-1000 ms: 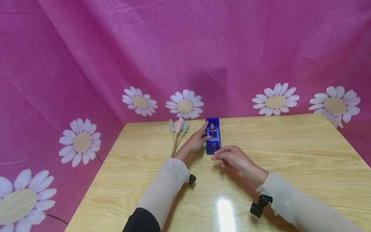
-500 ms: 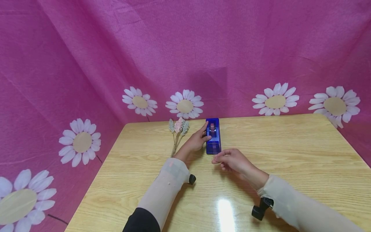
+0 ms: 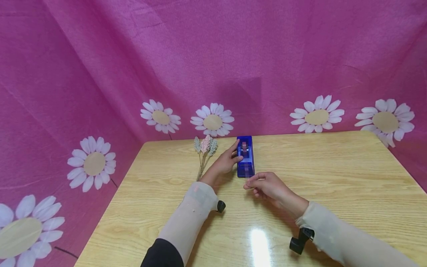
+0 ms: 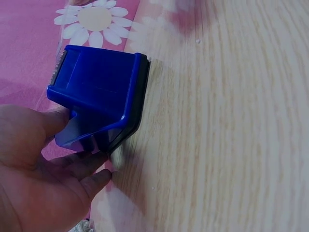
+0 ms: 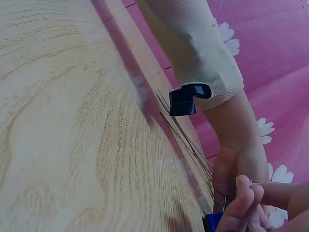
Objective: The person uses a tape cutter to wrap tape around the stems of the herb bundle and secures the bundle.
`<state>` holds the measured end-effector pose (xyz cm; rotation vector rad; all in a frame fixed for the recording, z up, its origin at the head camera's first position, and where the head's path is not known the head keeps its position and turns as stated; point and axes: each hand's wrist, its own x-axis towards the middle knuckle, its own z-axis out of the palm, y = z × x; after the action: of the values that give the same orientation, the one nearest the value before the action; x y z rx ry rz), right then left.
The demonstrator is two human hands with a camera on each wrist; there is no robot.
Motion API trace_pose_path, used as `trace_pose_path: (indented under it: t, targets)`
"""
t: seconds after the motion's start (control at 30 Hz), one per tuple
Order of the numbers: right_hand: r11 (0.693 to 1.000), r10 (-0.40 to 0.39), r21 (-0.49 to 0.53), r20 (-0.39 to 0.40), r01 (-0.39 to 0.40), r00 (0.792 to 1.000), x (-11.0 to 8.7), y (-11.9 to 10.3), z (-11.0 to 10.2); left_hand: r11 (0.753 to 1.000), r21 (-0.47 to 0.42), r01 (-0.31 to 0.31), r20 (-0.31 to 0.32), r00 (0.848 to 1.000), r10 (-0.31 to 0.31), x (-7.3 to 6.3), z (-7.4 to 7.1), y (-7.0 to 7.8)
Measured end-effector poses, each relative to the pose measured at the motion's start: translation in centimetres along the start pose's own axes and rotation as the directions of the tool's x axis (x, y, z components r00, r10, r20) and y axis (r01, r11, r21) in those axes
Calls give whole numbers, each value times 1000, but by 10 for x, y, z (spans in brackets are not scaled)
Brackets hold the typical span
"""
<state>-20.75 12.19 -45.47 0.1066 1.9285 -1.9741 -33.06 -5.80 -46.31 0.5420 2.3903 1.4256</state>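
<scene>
A blue tape dispenser (image 3: 247, 160) lies near the table's back edge, with a small roll of tape in its well. My left hand (image 3: 224, 163) grips it from the left, thumb on its near upper side. In the left wrist view, the dispenser (image 4: 96, 82) shows its serrated cutting edge, and my left hand (image 4: 43, 169) holds its lower part. Just in front of the cutter, my right hand (image 3: 270, 187) pinches the end of a clear strip of tape (image 3: 247, 178). The right wrist view shows my right fingers (image 5: 244, 203) pressed together, partly covering the dispenser.
Artificial flower stems with pink and grey-green heads (image 3: 205, 144) lie left of the dispenser, close to my left forearm. The wooden table (image 3: 333, 167) ends at a pink curtain (image 3: 267, 66) printed with daisies, which also hangs along the left side.
My right hand has moved slightly toward me and away from the dispenser, drawing the tape strip out a little, then stayed nearly still. The left hand and dispenser have not moved.
</scene>
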Motion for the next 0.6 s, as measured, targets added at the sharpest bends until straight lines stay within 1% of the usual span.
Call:
trace_pose_path:
  t: [0.23,0.37,0.6]
  targets:
    - [1000,0,7,10,0,1000,-1,-1,0,999,-47,2,-1,1000,-2,1,-2,-2]
    - [1000,-4,-1,20,4,1000,-2,-2,-1,997,-71,10,4,1000,-10,1,-4,-2]
    - [1000,-7,1,22,7,1000,-2,-3,-1,996,-92,-2,-5,1000,1,-3,-9,-4]
